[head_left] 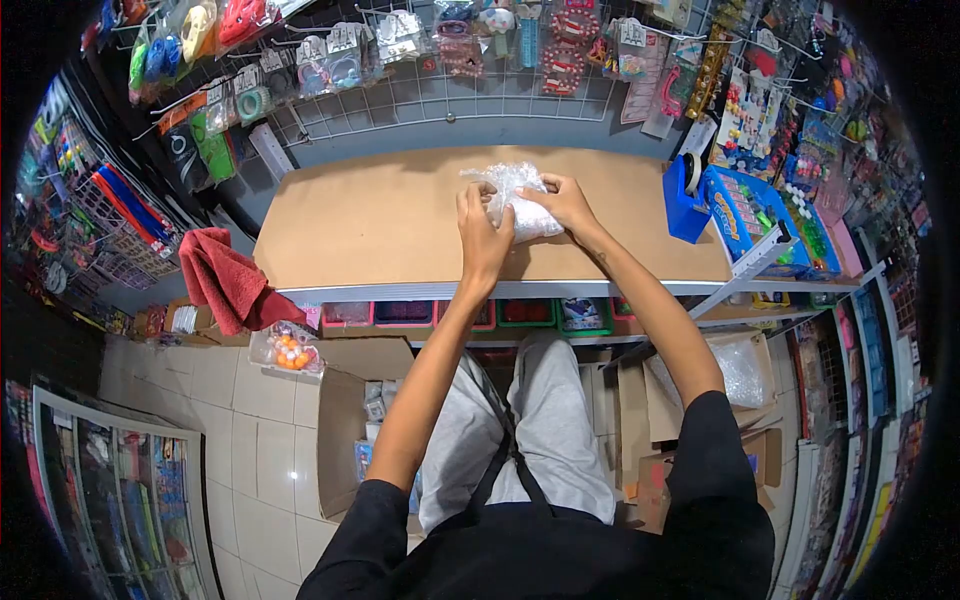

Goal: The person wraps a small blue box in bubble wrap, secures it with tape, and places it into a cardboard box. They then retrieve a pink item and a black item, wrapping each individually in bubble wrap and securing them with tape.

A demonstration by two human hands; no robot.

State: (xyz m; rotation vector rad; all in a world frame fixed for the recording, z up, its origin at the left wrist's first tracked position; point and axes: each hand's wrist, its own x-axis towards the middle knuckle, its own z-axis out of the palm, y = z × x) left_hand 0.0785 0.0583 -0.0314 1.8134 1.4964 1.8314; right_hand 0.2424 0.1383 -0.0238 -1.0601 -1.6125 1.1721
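A white bundle in crinkled clear plastic, which looks like bubble wrap (534, 217), lies on the brown tabletop (370, 225) in front of me. My left hand (482, 238) grips its left side with curled fingers, the thumb along the near left part. On the right, my right hand (563, 202) holds the upper right edge between thumb and fingers. Whatever is inside the wrap cannot be made out.
A blue tape dispenser (686, 198) stands near the table's right end, beside blue boxes (752, 220) of small goods. A red cloth (225, 280) hangs at the left corner. Open cardboard boxes (340, 420) flank my legs. Packaged goods hang from a wire grid (450, 118) behind.
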